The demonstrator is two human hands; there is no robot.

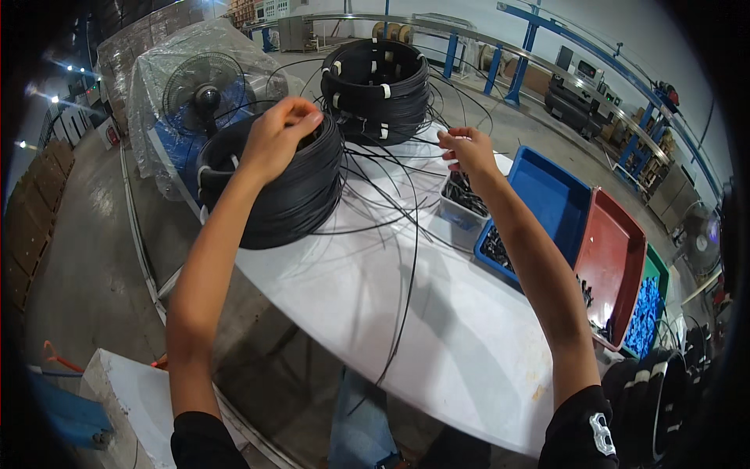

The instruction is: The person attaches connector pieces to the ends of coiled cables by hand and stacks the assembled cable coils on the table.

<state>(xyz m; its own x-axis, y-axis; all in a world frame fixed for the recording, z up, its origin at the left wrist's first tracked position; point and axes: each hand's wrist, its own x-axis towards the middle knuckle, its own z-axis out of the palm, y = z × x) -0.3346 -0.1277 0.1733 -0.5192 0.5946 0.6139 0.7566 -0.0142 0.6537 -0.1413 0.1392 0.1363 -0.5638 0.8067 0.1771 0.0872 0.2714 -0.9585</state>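
My left hand is over the near coil of black cable, its thumb and fingers drawn together at the coil's upper rim. What they pinch, if anything, is hidden. To the right, my right hand is raised above a clear plastic box of small black parts. Its fingers are closed at the end of a thin black cable that runs in from the left. Behind stands a second coil of black cable, tied with white bands. Loose cable ends spread across the white table between the coils and me.
At the right stand a blue tray, a red tray and a green tray holding small blue parts. A plastic-wrapped fan is behind the near coil. One long cable hangs over the table's front edge.
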